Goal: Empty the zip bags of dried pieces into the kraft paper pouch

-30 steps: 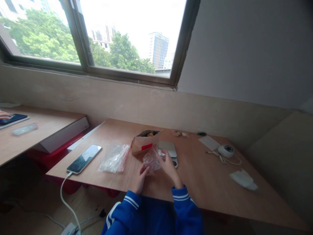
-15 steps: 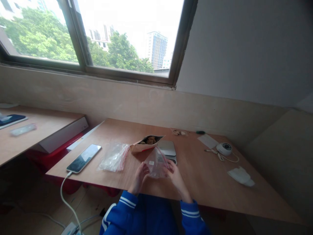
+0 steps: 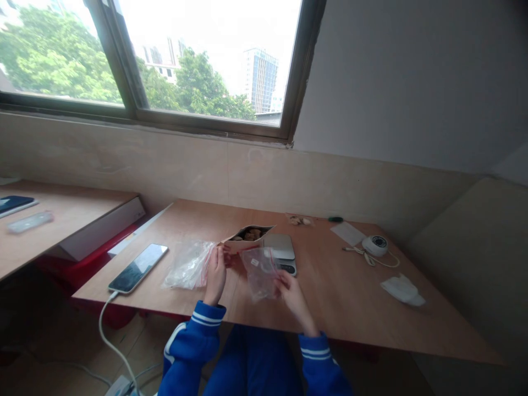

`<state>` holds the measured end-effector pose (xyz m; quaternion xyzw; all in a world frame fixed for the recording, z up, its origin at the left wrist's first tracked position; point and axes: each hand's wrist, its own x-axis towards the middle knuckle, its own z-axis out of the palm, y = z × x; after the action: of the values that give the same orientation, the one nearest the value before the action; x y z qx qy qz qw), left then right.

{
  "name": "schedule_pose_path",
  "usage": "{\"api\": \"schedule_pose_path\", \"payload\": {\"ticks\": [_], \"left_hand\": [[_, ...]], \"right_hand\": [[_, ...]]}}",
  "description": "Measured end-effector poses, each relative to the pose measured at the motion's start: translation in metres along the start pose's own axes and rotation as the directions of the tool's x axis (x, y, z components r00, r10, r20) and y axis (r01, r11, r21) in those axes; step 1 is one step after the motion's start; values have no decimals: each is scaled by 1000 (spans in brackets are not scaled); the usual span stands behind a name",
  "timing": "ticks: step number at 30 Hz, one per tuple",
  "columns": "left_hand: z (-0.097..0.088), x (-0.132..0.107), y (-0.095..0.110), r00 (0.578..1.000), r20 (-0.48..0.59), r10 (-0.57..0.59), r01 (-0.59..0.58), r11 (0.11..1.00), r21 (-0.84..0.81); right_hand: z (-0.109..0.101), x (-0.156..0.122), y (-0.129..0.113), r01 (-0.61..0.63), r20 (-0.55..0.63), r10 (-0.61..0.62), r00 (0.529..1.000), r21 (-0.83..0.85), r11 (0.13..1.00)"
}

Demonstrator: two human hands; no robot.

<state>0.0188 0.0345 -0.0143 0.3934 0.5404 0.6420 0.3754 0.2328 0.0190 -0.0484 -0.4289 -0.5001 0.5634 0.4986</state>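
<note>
My right hand pinches the right edge of a clear zip bag with a red seal line and a small white label. The bag hangs in front of a small silver scale, partly covering it. My left hand has its fingers bent at the left front corner of an open brown paper pouch; what they grip is hidden. Brown dried pieces show in the pouch's mouth. Just left of that hand lies a pile of clear zip bags with red seals.
A phone with a white cable lies at the table's left. Toward the back are a small bag of pale pieces and a green-handled object. A white dome camera, a white paper and a crumpled tissue lie right.
My left hand has left the clear zip bag and moved left and forward to the pouch's corner. My right hand still holds the bag, which now hangs more loosely.
</note>
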Motion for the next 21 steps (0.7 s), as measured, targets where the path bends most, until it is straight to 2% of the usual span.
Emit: {"api": "schedule_pose_path", "payload": {"ticks": [3,6,8,10,12,15,18,21], "left_hand": [[-5,5,6,994,81,-71,76,996,-53],[-8,-2,7,969,217,-121,140,987,-74],[-10,-10,5,944,298,-139,152,988,-19],[-13,-15,1,935,314,-168,154,986,68],[-19,-16,-2,947,281,-157,124,984,131],[-35,-13,-2,977,201,-75,34,979,199],[-63,-5,4,996,86,-13,-13,955,296],[-96,6,13,997,-60,47,-17,909,417]], "right_hand": [[8,2,-4,43,-3,-43,999,4,999],[24,6,-3,63,-21,-63,998,2,998],[36,11,0,85,-38,-85,996,-2,996],[46,16,1,118,-30,-118,993,-9,993],[54,21,-1,141,8,-141,990,-3,990],[61,28,-6,117,55,-119,991,39,992],[65,34,-11,76,58,-80,995,73,994],[65,36,-16,93,54,-96,994,56,994]]}}
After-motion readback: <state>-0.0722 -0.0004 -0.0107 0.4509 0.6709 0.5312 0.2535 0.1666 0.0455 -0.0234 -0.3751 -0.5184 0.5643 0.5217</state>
